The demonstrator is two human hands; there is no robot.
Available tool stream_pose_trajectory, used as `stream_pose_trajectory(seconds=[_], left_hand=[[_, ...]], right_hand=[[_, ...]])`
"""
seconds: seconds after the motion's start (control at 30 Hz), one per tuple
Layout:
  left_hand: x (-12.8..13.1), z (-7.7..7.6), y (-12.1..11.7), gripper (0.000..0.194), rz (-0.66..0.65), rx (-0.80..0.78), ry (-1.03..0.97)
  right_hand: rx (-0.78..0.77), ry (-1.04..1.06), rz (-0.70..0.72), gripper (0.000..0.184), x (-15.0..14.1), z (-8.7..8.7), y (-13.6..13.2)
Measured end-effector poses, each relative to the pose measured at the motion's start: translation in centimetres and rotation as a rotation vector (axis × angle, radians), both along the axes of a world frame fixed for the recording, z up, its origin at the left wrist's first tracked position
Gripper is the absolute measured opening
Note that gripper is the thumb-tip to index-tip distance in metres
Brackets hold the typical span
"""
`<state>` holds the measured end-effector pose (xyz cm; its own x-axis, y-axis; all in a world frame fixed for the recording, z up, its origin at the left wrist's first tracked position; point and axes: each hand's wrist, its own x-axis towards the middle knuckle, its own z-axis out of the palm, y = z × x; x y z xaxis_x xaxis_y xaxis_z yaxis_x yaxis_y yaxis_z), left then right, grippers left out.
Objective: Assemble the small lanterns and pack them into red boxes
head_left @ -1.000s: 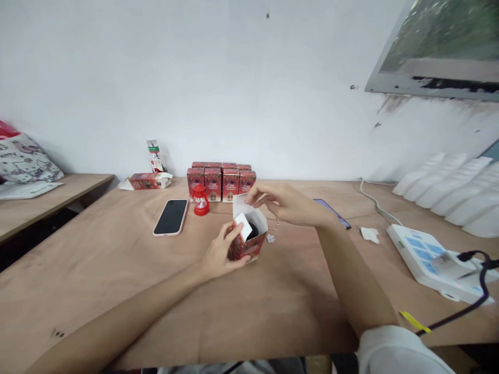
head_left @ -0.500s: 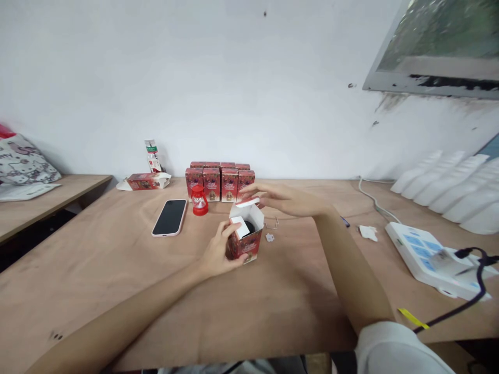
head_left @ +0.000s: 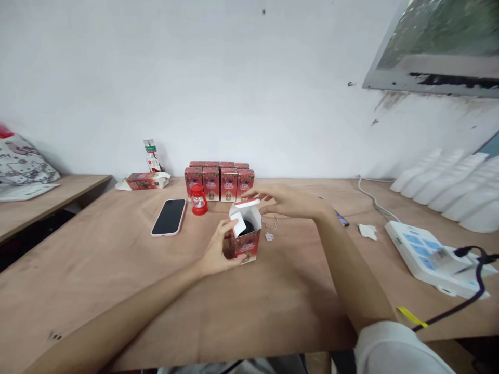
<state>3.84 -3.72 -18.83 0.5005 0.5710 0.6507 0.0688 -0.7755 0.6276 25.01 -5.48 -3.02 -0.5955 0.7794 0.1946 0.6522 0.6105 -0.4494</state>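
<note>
Centrally, the red printed cardboard box stood open on the brown wooden table, side-grasped by the left hand; the right hand's flap grip was unclear. Likely light, crushable walls favoured low holding.

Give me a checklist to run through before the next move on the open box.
1. Left hand gripping the open box: ok, fingers and thumb are at its left side.
2. Top flap closed: not ok, it is raised.
3. Right hand in contact with that flap: cannot tell, the fingers are right by it.
4. Dark item fully seated inside: cannot tell, the walls hide its lower part.
5. Red lantern apart from the open box: ok, bare tabletop shows between.
</note>
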Motion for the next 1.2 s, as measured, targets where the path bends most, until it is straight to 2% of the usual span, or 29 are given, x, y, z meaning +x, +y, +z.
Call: stream_pose_trajectory(seconds=[0.17,0.3,0.43,0.57,0.63,0.7,0.83,0.93,1.2], left_hand=[[0.0,1.3,-0.2,0.103,-0.039,-0.259,0.023],[-0.2,2.3,-0.1,0.112,-0.036,-0.277,0.076],[0.0,2.0,-0.2,0.114,-0.043,-0.273,0.071],[0.5,1.4,-0.8,0.122,-0.086,-0.361,-0.056],[0.6,1.4,-0.9,0.119,-0.1,-0.41,-0.073],[0.7,1.5,-0.8,0.107,-0.136,-0.448,-0.019],[0.6,1.8,-0.4,0.086,-0.212,-0.556,0.07],[0.6,1.9,-0.2,0.085,-0.211,-0.602,0.079],[0.7,1.9,-0.3,0.085,-0.203,-0.604,0.074]], right_hand=[[0.042,-0.007,-0.088,0.044,0.2,-0.1,0.3],[0.045,0.03,-0.065,0.041,0.1,-0.3,0.5],[0.034,0.007,-0.063,0.046,-0.6,-0.4,0.4],[-0.044,-0.078,-0.088,0.056,-1.5,0.0,-0.6],[-0.1,-0.103,-0.054,0.057,-1.8,0.3,-1.2],[-0.133,-0.103,0.013,0.053,-1.9,0.3,-1.8],[-0.095,-0.098,0.101,0.045,-1.4,-0.1,-1.9],[-0.054,-0.106,0.125,0.042,-1.1,-0.4,-1.6],[-0.042,-0.147,0.125,0.041,-1.1,-0.4,-1.7]])
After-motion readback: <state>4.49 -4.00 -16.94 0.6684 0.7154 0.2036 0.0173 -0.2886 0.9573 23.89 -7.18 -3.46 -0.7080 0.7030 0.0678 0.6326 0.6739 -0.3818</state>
